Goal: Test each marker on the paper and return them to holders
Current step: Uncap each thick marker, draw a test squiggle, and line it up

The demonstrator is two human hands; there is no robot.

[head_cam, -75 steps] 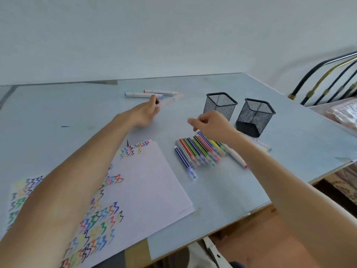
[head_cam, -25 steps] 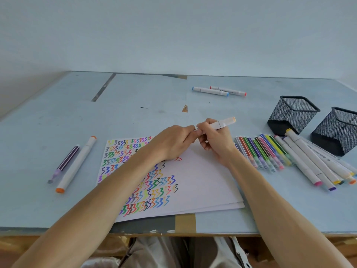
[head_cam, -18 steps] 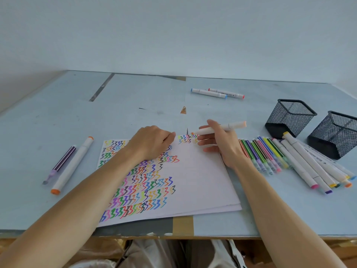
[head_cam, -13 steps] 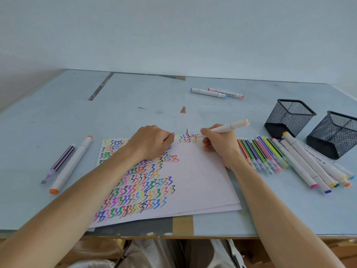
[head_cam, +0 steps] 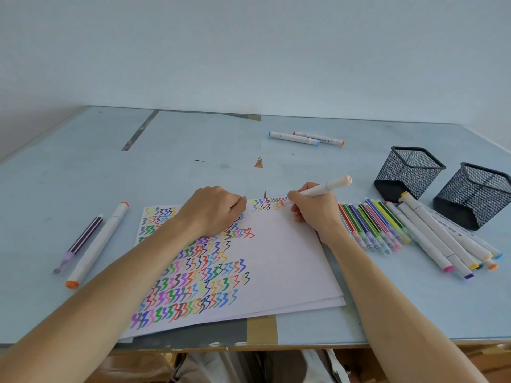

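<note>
Since half a second ago the white marker (head_cam: 318, 189) in the right hand (head_cam: 312, 211) has tipped lower, and its tip now sits at the paper's far edge beside the small squiggles there; the left hand has kept its place.

At far left on the table (head_cam: 83, 175) lie a slim purple pen (head_cam: 81, 241) and, just beside it, a thick white marker with orange ends (head_cam: 98, 244), both clear of the sheet.

The left hand (head_cam: 213, 211) rests on the upper part of the paper (head_cam: 284, 261), knuckles up and fingers curled under; whether anything is held inside it cannot be told. Rows of coloured zigzags cover the paper's left half.

The right hand's fingers are wrapped round the white marker in a writing grip, its peach-capped end pointing up and to the right.

Farther back, two white markers (head_cam: 305, 138) lie side by side.

Right of the paper, a row of slim coloured pens (head_cam: 370, 225) lies touching one another, then a cluster of thick white markers (head_cam: 442, 239). Behind these stand two black mesh holders (head_cam: 409, 172), upright and near each other.
</note>
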